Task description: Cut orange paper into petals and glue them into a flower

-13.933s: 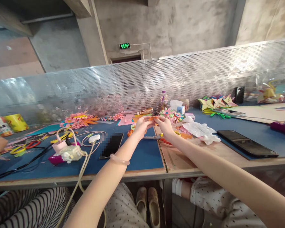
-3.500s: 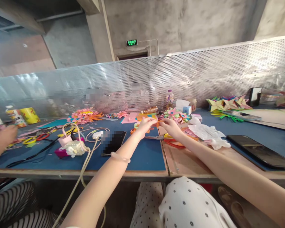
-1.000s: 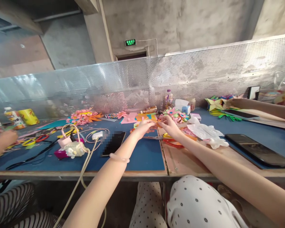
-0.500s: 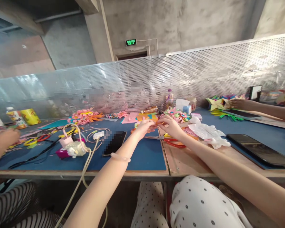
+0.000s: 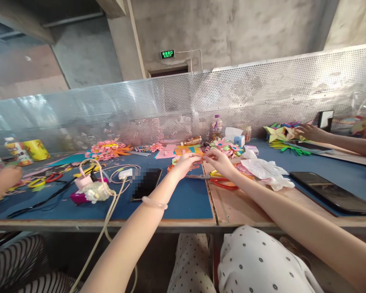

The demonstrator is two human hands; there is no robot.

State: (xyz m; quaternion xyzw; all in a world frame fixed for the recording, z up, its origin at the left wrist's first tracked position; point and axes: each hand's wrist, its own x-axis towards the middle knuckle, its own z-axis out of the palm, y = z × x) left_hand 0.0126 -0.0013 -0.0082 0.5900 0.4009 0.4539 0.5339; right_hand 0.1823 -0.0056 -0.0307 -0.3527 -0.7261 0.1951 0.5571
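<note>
Newly arrived since a few seconds earlier, one co-worker's arm extends from the right, its hand (image 5: 312, 132) at the yellow folded-paper stars (image 5: 276, 134); the seated person's two hands have hardly shifted. Left hand (image 5: 186, 162) and right hand (image 5: 218, 161) meet almost fingertip to fingertip above the table (image 5: 183, 209), both pinching one small piece of orange paper (image 5: 201, 154), thin and mostly hidden by the fingers. It is held near the seam where the blue surface meets a bare tan board (image 5: 236, 205). One smooth, pale bracelet (image 5: 154, 203) rings the left wrist. Closer to the person rests one pair of scissors (image 5: 199, 177) with narrow metal blades; red and yellow handle parts lie beside it, and whether both belong to it cannot be told.

Flat phones number three: a dark phone (image 5: 148, 185) near the left forearm, a large black phone (image 5: 332, 193) at right, and a third phone (image 5: 315, 146) by spiky green paper strips (image 5: 295, 151). Paper flowers form two large clusters, one dense and pink (image 5: 106, 149), one looser, pink and green (image 5: 224, 147). One purple-capped bottle (image 5: 216, 128) stands upright. Crumpled white sheeting (image 5: 265, 171) lies right of the right hand. Behind rises one perforated metal screen (image 5: 247, 91).
</note>
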